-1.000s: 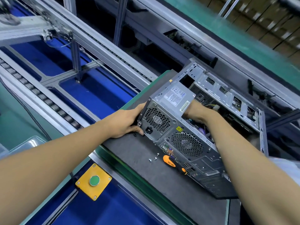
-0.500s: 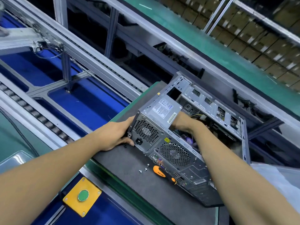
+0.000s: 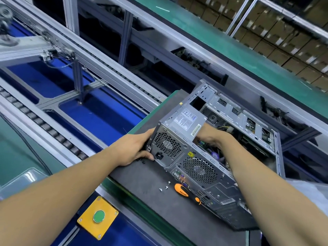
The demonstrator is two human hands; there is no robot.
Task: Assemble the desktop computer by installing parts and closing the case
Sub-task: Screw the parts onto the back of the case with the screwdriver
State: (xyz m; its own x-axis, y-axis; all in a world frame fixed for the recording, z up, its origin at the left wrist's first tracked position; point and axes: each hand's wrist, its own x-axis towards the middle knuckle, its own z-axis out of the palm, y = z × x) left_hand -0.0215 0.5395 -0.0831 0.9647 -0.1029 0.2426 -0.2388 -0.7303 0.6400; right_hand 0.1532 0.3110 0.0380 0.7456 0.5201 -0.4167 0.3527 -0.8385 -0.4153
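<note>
- since a second ago my view has tipped up and back: more of the stacked cardboard boxes (image 3: 276, 32) beyond the far green belt show now, and the computer case (image 3: 209, 157) sits lower and more to the middle of what i see.
- my left hand (image 3: 132, 150) stays wrapped on the rear corner of the case by the power supply (image 3: 179, 132), fingers curled over the top edge and thumb under, near the power socket; that grip has not changed.
- my right hand (image 3: 211, 137) is still down inside the open case just behind the power supply; its fingers are hidden by the metal box, so i cannot tell whether that grip is spread or pinching anything.
- the case lies on its side on the dark mat (image 3: 142, 189) of the worktop, open face up, rear panel toward me, same place as before.
- counts: one case, one power supply, two round fan grilles on the rear panel.
- one orange screwdriver (image 3: 185, 191) lies on the mat touching the rear panel, unmoved.
- three small silver screws (image 3: 165, 186) lie loose just left of the screwdriver.
- a few tiny black bits lie under my left thumb; too small to count surely.
- one green button on a yellow plate (image 3: 98, 216) sits on the near rail.
</note>
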